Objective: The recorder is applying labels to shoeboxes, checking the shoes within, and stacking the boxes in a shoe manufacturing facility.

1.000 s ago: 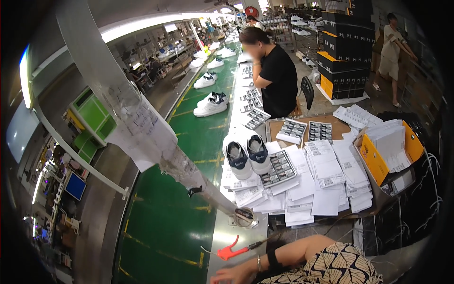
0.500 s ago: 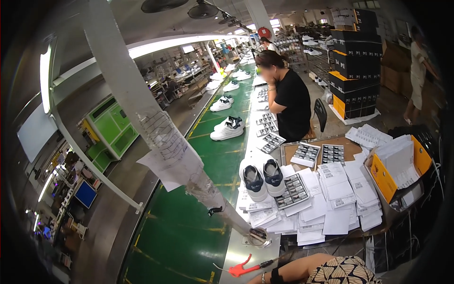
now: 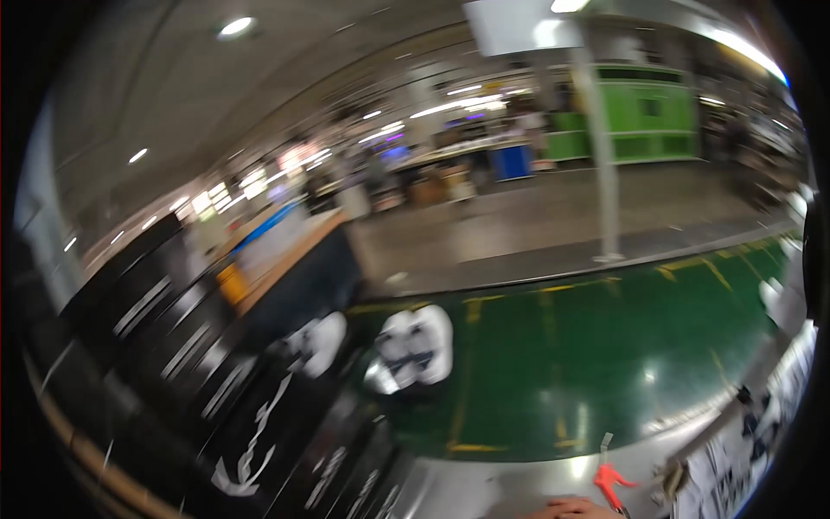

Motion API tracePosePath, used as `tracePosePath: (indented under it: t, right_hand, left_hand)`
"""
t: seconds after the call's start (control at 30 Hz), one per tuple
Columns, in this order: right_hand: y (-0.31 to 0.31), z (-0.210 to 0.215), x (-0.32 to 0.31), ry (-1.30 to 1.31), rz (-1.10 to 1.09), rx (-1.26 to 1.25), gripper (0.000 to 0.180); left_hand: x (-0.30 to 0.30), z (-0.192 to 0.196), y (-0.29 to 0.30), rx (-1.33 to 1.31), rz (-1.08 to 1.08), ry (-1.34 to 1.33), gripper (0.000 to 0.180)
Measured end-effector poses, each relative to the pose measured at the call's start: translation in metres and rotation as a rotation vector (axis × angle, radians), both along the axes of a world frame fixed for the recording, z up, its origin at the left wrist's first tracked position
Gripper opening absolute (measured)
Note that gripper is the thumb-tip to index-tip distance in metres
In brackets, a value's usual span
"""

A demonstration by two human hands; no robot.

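Note:
At the lower edge, right of the middle, my right hand (image 3: 577, 507) shows only in part, smeared by motion. A bit of skin just left of it may be my left hand, but the frame cuts it off. What the fingers do cannot be made out, and no held thing shows. Close to the right of the hand, a red air blow gun (image 3: 611, 481) with a thin nozzle lies on the metal bench edge (image 3: 519, 483). Farther off, a pair of white sneakers with dark parts (image 3: 437, 342) sits on the green conveyor belt (image 3: 596, 363).
Stacked black shoe boxes (image 3: 259, 424) with white lettering fill the lower left. Another white shoe (image 3: 327, 343) is beside them. White papers and cards (image 3: 735, 467) lie at the lower right. Beyond the belt stand a pale post (image 3: 596, 156) and a green cabinet (image 3: 653, 121).
The view has swung left, away from the co-worker and paper piles, to the shoe boxes and belt end. The blow gun now appears farther right; my patterned sleeve has left the picture.

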State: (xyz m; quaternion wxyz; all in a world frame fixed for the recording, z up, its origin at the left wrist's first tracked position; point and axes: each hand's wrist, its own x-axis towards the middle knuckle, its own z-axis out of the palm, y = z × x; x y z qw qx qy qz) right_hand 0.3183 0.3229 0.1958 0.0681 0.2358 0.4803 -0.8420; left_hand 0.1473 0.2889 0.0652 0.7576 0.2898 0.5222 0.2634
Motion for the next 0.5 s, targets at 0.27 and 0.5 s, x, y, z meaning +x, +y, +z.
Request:
tracePosePath:
  t: [0.27, 0.5]
  right_hand:
    - [0.007, -0.024, -0.085, -0.086, 0.730, 0.333, 0.035]
    - [-0.026, -0.050, -0.125, -0.006, 1.206, 0.615, 0.035]
  left_hand:
    - [0.013, 0.020, -0.077, 0.089, 0.639, -0.293, 0.023]
    - [0.022, 0.122, -0.174, 0.618, 0.881, -0.347, 0.041]
